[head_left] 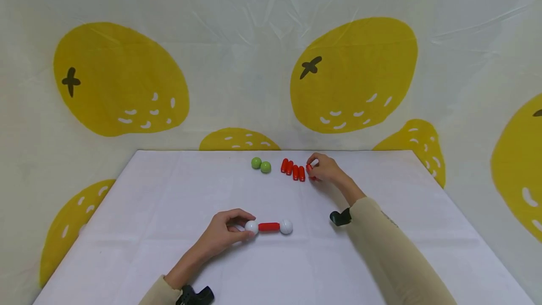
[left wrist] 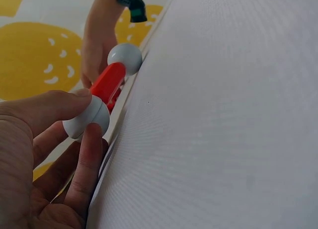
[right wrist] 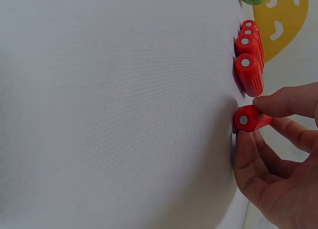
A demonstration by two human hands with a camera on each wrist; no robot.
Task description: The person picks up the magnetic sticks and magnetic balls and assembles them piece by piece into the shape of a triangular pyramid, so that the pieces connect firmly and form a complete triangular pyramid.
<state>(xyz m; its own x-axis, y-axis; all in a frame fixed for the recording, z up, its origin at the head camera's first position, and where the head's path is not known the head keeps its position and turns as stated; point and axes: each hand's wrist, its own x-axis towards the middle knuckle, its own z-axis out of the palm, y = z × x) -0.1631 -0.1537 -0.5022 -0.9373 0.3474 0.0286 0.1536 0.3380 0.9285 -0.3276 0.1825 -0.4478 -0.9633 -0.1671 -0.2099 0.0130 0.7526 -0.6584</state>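
Observation:
My left hand [head_left: 223,230] pinches one white ball [left wrist: 85,118] between thumb and fingers. That ball joins a red rod [head_left: 268,227], and a second white ball [head_left: 286,226] sits on the rod's other end, forming a dumbbell shape close over the table. Farther back, my right hand [head_left: 327,170] grips a single red rod [right wrist: 246,119] by its sides; a round pale disc shows on the rod's end face. Just left of it, several more red rods [right wrist: 247,70] lie side by side on the cloth.
Two green balls [head_left: 265,167] rest to the left of the red rods, near the back edge. A white cloth [head_left: 169,192] covers the table. Behind it hangs a pale backdrop [head_left: 241,60] with large yellow fruit shapes. Dark devices [head_left: 340,218] are strapped to both wrists.

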